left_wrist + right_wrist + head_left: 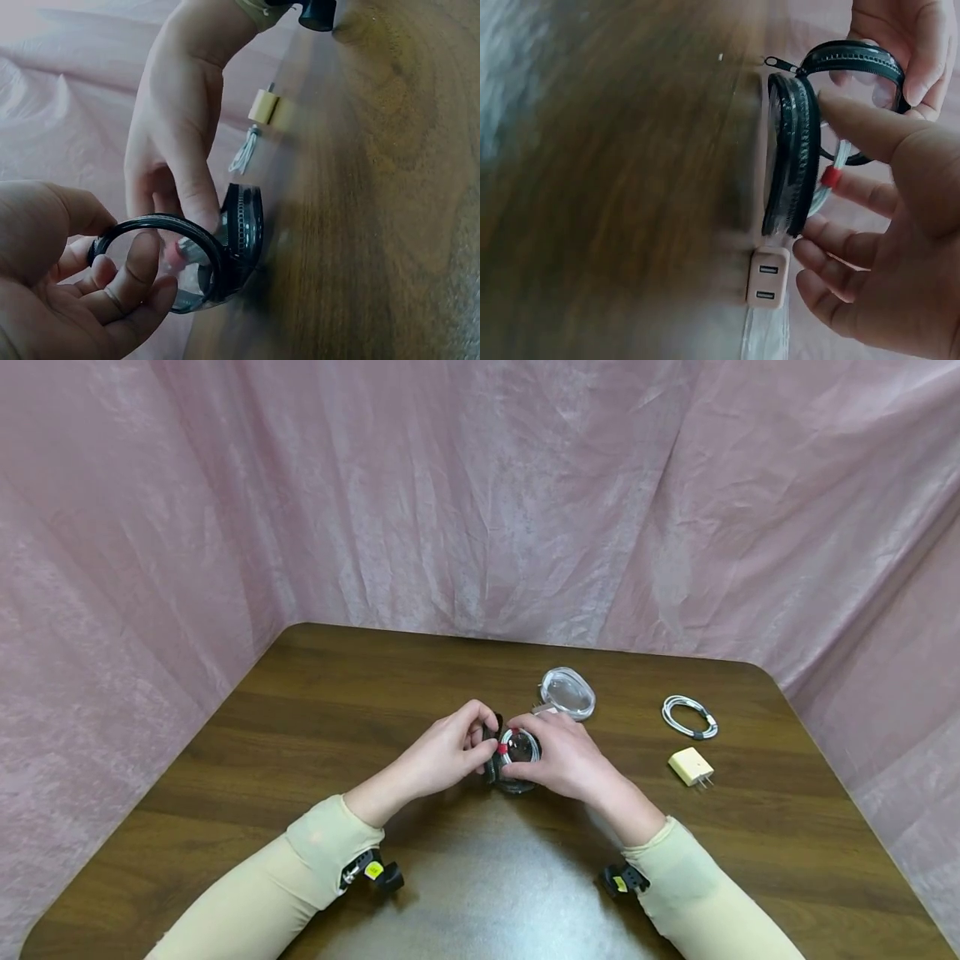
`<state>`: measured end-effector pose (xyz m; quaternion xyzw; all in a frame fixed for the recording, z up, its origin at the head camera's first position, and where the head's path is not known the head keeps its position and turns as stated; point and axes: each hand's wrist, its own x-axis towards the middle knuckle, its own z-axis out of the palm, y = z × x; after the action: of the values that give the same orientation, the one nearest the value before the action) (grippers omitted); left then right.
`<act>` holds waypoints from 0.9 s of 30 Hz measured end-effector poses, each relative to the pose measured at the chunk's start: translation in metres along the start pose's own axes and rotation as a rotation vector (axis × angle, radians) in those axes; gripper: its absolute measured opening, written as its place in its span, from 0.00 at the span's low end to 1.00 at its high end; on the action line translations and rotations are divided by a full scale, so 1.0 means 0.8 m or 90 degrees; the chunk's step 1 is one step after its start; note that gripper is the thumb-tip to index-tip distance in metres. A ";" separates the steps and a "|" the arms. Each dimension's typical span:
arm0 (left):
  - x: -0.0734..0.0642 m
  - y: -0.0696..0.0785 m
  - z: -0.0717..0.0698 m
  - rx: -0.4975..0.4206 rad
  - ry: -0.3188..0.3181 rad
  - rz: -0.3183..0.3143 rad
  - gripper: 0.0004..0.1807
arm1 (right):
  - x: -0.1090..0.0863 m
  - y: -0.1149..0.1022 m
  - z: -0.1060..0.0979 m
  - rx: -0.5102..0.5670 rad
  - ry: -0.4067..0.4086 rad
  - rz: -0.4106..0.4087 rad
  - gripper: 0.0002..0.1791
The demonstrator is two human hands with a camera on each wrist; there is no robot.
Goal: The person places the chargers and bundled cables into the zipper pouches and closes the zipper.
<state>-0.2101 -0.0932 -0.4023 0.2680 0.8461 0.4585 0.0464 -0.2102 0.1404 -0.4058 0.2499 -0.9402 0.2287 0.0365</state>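
Observation:
A small round clear case with black zipped edges (802, 154) stands unzipped near the middle of the table, its lid swung up to the left. My left hand (450, 752) pinches the rim of that lid (161, 220) between thumb and fingers. Inside the case's other half sits a coiled white cable (534, 745) with red ties. My right hand (570, 756) spans this coil, thumb on the near side and fingers on the far side. In the right wrist view a red tie (831, 176) shows between its fingers and the zipped edge.
Just behind the right hand lie a pinkish two-slot charger (768, 277) and a clear round case with a whitish edge (567, 692). Farther right are another coiled white cable (690, 717) with a dark tie and a yellow plug charger (690, 766). Pink curtains (480, 502) surround the table.

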 end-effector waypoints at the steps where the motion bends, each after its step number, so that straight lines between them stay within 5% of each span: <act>1: 0.000 0.000 0.001 0.001 0.001 0.005 0.10 | -0.001 0.001 0.001 -0.015 -0.001 0.007 0.33; 10: 0.002 -0.001 0.005 0.019 0.004 0.040 0.11 | -0.002 0.002 0.002 -0.104 -0.014 0.003 0.28; 14: 0.002 -0.002 0.003 0.056 0.022 0.059 0.11 | 0.001 0.001 -0.002 -0.118 -0.005 -0.052 0.24; 21: 0.002 -0.003 0.004 0.059 0.012 0.053 0.11 | 0.002 0.006 -0.001 -0.130 -0.035 -0.226 0.19; 27: 0.001 -0.004 0.005 0.051 0.021 0.058 0.12 | -0.004 0.007 -0.002 -0.148 -0.067 -0.224 0.16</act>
<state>-0.2109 -0.0910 -0.4075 0.3003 0.8513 0.4303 0.0008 -0.2101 0.1472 -0.4077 0.4160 -0.9027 0.0951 0.0551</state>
